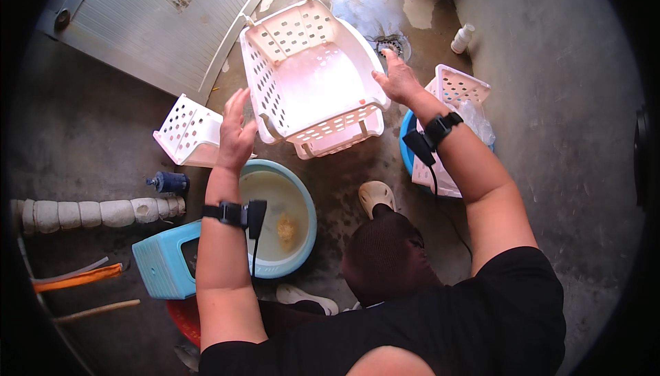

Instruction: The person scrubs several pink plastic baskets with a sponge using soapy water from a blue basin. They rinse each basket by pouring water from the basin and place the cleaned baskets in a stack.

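Note:
A white-pink plastic storage basket [314, 82] with perforated walls stands before me, stacked over a second basket tier [340, 144]. My left hand [237, 133] is at its left side, fingers extended; whether the fingertips touch the wall is unclear. Beside the right rim is my right hand [398, 78], with fingers spread and the thumb at the rim's edge. Neither hand grips the basket. Below my left hand sits a light blue basin [311, 221] of cloudy water, with a yellowish sponge-like clump [285, 229] in it.
Another perforated basket [188, 131] lies at left, near a dark blue bottle [172, 182] and a blue plastic stool [165, 262]. At right, a blue tub [407, 141] holds basket parts and a clear plastic bag [474, 120]. A white bottle [462, 38] stands near the floor drain [392, 46].

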A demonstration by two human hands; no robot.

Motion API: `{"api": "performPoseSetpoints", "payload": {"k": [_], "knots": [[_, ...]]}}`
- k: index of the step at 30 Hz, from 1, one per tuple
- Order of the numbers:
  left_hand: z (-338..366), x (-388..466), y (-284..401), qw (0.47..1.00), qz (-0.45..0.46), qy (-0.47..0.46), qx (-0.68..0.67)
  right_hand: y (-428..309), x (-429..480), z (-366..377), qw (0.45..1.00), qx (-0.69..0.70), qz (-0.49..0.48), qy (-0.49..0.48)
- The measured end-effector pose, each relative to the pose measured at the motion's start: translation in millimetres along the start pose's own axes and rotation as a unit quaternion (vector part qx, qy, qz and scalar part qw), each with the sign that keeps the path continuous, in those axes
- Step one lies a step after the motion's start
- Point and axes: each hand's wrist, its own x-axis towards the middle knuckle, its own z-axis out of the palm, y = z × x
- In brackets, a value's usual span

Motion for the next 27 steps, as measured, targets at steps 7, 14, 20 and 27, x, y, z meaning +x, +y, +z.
{"api": "performPoseSetpoints", "payload": {"k": [7, 14, 20, 27], "knots": [[25, 31, -9, 0.965, -0.05, -0.065, 0.248, 14, 30, 25, 0.976, -0.124, -0.011, -0.18], [31, 29, -15, 0.967, -0.061, -0.074, 0.234, 39, 23, 57, 0.987, -0.132, -0.048, -0.082], [34, 35, -24, 0.962, -0.058, -0.046, 0.263, 37, 21, 56, 0.992, -0.111, -0.019, -0.048], [26, -43, -70, 0.956, -0.151, 0.236, -0.081, 34, -18, 77, 0.954, 0.143, 0.176, 0.197]]}}
